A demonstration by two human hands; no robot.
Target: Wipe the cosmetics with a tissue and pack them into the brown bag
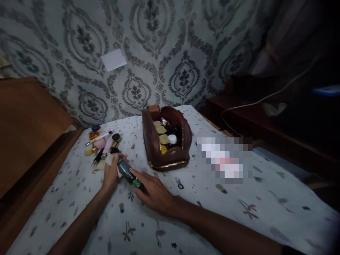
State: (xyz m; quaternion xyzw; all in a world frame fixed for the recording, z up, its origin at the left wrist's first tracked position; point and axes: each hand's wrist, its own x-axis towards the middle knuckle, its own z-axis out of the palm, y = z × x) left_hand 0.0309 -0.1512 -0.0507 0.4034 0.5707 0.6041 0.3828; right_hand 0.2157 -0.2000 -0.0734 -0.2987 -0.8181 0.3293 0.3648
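Note:
Between my two hands a dark green bottle [125, 170] is tilted, its shiny green neck toward the lower right. My right hand [151, 189] is closed round the neck end. At the other end, my left hand [112, 170] holds a white cloth or tissue [109, 160] against the bottle. Just beyond my left hand lies a pile of small cosmetics [100, 143], with tubes, pots and pens. An open brown bag [167, 141] stands right of the pile, holding a white-capped item [172, 139] and several yellowish pieces.
The patterned white cloth [191, 219] covers the surface. A blurred-out pinkish item [223, 159] lies right of the bag. A wooden panel [29, 131] stands at left, and a patterned wall [148, 60] rises behind. A thin cable [255, 105] hangs at right.

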